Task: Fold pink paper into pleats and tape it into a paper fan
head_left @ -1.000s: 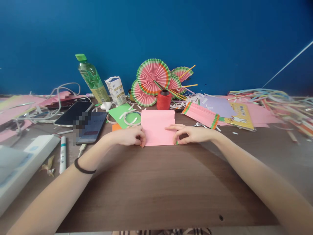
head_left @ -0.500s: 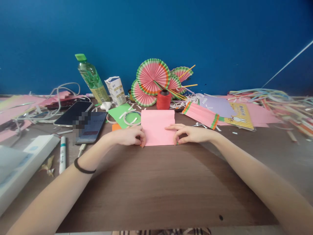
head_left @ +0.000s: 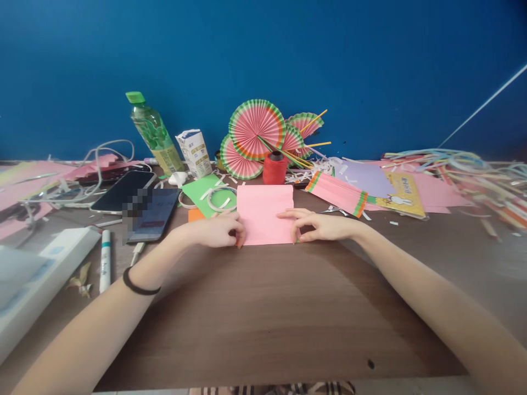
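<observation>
A pink sheet of paper (head_left: 265, 216) lies flat on the brown table, its near edge facing me. At its near left corner, my left hand (head_left: 222, 227) has its fingers curled and closed on the paper's edge. My right hand (head_left: 315, 224) pinches the near right corner between thumb and finger, while other fingers stretch across the sheet. A bit of green shows at that right corner. Just behind the sheet stands a red spool of thread (head_left: 275, 169). Pleated pink paper with green and orange ends (head_left: 336, 193) rests behind my right hand.
Round pleated paper fans (head_left: 257, 129) lean on the blue wall, beside a carton (head_left: 195, 153) and a green bottle (head_left: 154, 134). Phones (head_left: 154, 216), a marker (head_left: 106, 260) and a white box (head_left: 53, 274) lie left. A yellow packet (head_left: 401, 195) and strips (head_left: 461, 164) lie right.
Hardly anything differs. Both hands keep their places on the pink paper, and the whole view has shifted very slightly.
</observation>
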### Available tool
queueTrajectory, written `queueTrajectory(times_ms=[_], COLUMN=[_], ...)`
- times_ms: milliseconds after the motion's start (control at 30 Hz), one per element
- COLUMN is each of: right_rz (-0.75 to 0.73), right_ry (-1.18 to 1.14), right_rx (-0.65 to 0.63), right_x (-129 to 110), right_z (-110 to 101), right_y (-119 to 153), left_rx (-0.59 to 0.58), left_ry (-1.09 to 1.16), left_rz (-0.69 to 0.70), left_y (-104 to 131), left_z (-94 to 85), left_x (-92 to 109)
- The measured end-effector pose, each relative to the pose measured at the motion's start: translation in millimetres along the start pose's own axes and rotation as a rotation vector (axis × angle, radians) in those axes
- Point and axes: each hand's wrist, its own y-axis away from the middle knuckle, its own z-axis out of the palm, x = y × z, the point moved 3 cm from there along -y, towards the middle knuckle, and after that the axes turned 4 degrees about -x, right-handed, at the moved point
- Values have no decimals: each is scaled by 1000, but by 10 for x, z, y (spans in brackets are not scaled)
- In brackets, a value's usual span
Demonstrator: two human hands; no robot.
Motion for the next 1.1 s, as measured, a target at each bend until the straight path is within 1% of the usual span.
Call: queueTrajectory(times_ms=[133, 300, 367, 467, 600, 767, 967, 1100], right_rz=[3, 36, 70, 125, 171, 244, 218, 252], right_ry=[-11, -1, 48, 162, 274, 266, 287, 288], right_rx=[11, 67, 107, 169, 161, 157, 195, 235], right_x=[-31, -72, -86, -123, -222, -274, -271, -320], right_z=[-16, -19, -18, -18, -1, 30, 10, -40], right_y=[7, 17, 17, 17, 23, 35, 36, 66], left_rx=[42, 64, 64, 93, 134, 202, 279, 329], left_ry=[-83, 8, 26, 1, -40, -128, -177, -162], left_rz=[-82, -32, -38, -56, -68, -52, -52, -66], left_y=[16, -9, -12, -7, -12, -22, 5, 34], left_z=[-1, 14, 15, 4, 0, -9, -78, -135], left_x=[96, 94, 82, 85, 80, 32, 38, 85])
